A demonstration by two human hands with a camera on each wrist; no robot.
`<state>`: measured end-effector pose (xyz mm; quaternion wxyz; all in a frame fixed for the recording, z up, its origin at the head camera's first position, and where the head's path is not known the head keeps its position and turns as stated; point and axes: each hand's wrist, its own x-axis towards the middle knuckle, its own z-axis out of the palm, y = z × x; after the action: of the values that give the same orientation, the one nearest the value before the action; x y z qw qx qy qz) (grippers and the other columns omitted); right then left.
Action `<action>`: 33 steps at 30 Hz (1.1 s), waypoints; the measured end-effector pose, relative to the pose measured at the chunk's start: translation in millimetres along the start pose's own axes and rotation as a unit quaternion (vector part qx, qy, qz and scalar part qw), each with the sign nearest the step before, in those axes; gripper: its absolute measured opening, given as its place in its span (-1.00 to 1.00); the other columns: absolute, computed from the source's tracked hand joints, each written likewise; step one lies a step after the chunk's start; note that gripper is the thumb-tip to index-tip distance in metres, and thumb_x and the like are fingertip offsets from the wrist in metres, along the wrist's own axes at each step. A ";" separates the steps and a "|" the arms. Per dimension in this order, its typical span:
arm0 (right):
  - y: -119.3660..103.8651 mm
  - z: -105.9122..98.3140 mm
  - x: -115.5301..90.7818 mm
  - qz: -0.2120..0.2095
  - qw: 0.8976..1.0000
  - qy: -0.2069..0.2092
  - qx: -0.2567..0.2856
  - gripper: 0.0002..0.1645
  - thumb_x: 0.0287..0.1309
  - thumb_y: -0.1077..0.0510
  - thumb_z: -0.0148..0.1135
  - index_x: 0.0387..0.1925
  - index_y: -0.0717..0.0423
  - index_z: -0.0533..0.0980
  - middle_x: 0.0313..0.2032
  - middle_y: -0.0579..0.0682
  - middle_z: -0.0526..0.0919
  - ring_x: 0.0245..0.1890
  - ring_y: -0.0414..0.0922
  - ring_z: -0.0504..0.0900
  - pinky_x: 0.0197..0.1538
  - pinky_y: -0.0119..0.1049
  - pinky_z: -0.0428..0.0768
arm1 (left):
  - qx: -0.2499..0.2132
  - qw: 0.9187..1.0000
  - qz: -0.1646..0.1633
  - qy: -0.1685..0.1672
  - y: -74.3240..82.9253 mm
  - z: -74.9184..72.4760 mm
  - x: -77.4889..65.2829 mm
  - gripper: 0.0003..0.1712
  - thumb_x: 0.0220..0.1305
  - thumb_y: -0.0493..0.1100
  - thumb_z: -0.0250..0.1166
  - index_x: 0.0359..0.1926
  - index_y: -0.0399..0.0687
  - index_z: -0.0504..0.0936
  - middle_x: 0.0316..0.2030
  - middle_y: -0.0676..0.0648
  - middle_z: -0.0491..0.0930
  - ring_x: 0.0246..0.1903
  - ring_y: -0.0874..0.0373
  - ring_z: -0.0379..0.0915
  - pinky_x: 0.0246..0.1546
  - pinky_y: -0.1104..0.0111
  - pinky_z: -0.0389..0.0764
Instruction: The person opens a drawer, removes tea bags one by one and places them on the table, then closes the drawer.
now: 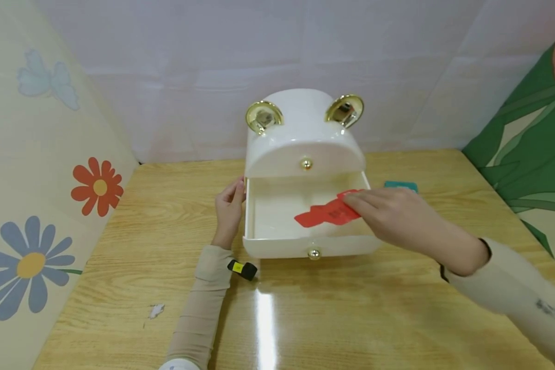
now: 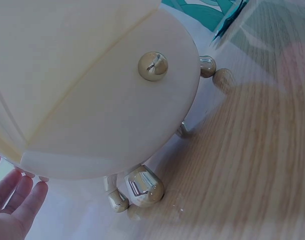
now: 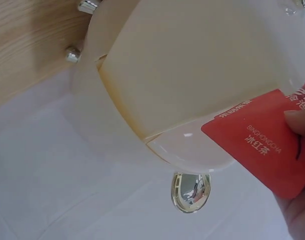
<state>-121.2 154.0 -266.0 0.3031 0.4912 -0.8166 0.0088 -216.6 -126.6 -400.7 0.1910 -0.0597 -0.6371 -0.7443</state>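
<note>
At nine o'clock, the left hand (image 1: pixel 229 208), fingers extended, touches the bear-eared cabinet (image 1: pixel 300 123). Over its open lower drawer (image 1: pixel 277 248) are red BINGHONGCHA packets (image 1: pixel 335 211), pinched by the right hand (image 1: pixel 398 218) at three o'clock. Apparently they're being put in; next calls for lowering, then loosening the pinch.

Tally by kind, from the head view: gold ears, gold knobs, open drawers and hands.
Gold ears: 2
Gold knobs: 2
Open drawer: 1
Hands (left hand, right hand): 2
Total: 7
</note>
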 end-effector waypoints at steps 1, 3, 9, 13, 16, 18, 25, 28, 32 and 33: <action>0.0 -0.1 -0.8 0.002 1.000 0.006 0.001 -0.37 0.40 0.10 -0.48 -0.24 0.32 0.56 -0.41 0.14 0.66 -0.46 -0.01 0.62 -0.64 -0.19 0.60 | 0.000 1.000 0.000 -0.001 -0.2 -0.3 0.0 -0.65 0.33 -0.29 0.03 -0.02 -0.55 0.47 -0.04 -0.35 0.49 -0.28 0.29 0.52 -0.21 0.48 0.60; 0.2 -0.3 -2.5 0.006 1.000 0.014 0.002 -0.37 0.40 0.08 -0.47 -0.25 0.32 0.56 -0.42 0.13 0.66 -0.47 0.00 0.62 -0.65 -0.18 0.60 | 0.002 1.000 0.002 -0.003 -0.5 -0.9 0.1 -0.65 0.33 -0.29 0.03 -0.02 -0.54 0.47 -0.03 -0.35 0.49 -0.29 0.28 0.52 -0.21 0.47 0.60; 1.3 -0.8 -7.4 0.015 1.000 0.024 0.005 -0.39 0.40 0.05 -0.43 -0.24 0.30 0.56 -0.42 0.13 0.66 -0.51 0.00 0.60 -0.68 -0.17 0.58 | -0.002 1.000 0.001 -0.004 -0.3 -1.5 0.1 -0.65 0.33 -0.29 0.02 -0.02 -0.54 0.46 -0.03 -0.36 0.48 -0.28 0.27 0.52 -0.21 0.47 0.60; 2.1 -1.2 -10.6 0.016 0.999 0.035 0.010 -0.41 0.40 0.04 -0.38 -0.25 0.30 0.56 -0.43 0.13 0.66 -0.52 0.00 0.60 -0.65 -0.14 0.59 | -0.001 1.000 -0.001 0.000 0.4 -1.5 0.4 -0.65 0.32 -0.29 0.03 -0.02 -0.54 0.47 -0.04 -0.36 0.49 -0.28 0.27 0.52 -0.21 0.48 0.60; 3.4 -2.0 -14.1 0.017 0.999 0.045 0.010 -0.44 0.39 0.04 -0.33 -0.25 0.31 0.57 -0.42 0.15 0.66 -0.49 0.01 0.61 -0.60 -0.09 0.62 | 0.001 1.000 -0.001 0.001 0.8 -1.4 0.4 -0.65 0.32 -0.28 0.03 -0.02 -0.53 0.48 -0.05 -0.35 0.49 -0.28 0.26 0.52 -0.21 0.49 0.60; 4.6 -3.1 -17.4 0.023 0.998 0.049 0.010 -0.43 0.39 0.03 -0.32 -0.25 0.31 0.57 -0.41 0.16 0.65 -0.47 0.03 0.61 -0.58 -0.06 0.62 | -0.001 1.000 -0.001 0.002 0.6 -1.3 0.3 -0.65 0.32 -0.28 0.04 -0.02 -0.53 0.47 -0.05 -0.35 0.49 -0.28 0.26 0.52 -0.21 0.49 0.60; 9.3 -8.8 -33.3 0.058 0.997 0.041 0.000 -0.38 0.39 -0.08 -0.34 -0.23 0.29 0.54 -0.39 0.18 0.64 -0.48 0.06 0.60 -0.63 -0.03 0.60 | -0.005 1.000 -0.005 0.003 0.9 -1.9 0.3 -0.65 0.32 -0.30 0.03 -0.02 -0.55 0.46 -0.03 -0.35 0.48 -0.30 0.30 0.51 -0.23 0.51 0.59; 12.0 -10.1 -40.4 0.069 0.997 0.046 -0.005 -0.36 0.38 -0.11 -0.34 -0.23 0.30 0.54 -0.40 0.19 0.64 -0.50 0.08 0.59 -0.64 0.00 0.59 | -0.005 1.000 -0.004 0.005 1.9 -2.5 0.4 -0.65 0.32 -0.30 0.03 -0.02 -0.55 0.47 -0.04 -0.35 0.49 -0.30 0.30 0.51 -0.23 0.51 0.59; 16.8 -11.6 -50.5 0.085 0.995 0.055 -0.017 -0.34 0.37 -0.12 -0.33 -0.24 0.32 0.55 -0.46 0.22 0.62 -0.59 0.09 0.56 -0.68 0.00 0.57 | -0.004 1.000 -0.001 0.007 3.2 -2.9 -0.1 -0.65 0.32 -0.29 0.03 -0.03 -0.55 0.47 -0.06 -0.36 0.50 -0.31 0.30 0.52 -0.23 0.50 0.60; 18.0 -12.1 -53.2 0.091 0.994 0.056 -0.022 -0.33 0.37 -0.12 -0.34 -0.25 0.33 0.55 -0.49 0.21 0.62 -0.61 0.09 0.55 -0.70 -0.01 0.56 | -0.004 1.000 0.000 0.008 3.4 -3.1 -0.2 -0.65 0.32 -0.30 0.03 -0.03 -0.56 0.47 -0.06 -0.36 0.50 -0.32 0.30 0.52 -0.23 0.49 0.60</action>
<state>-112.1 209.5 -277.8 0.3572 0.4070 -0.8394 0.0459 -214.7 -129.9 -398.1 0.1958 -0.0550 -0.6326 -0.7473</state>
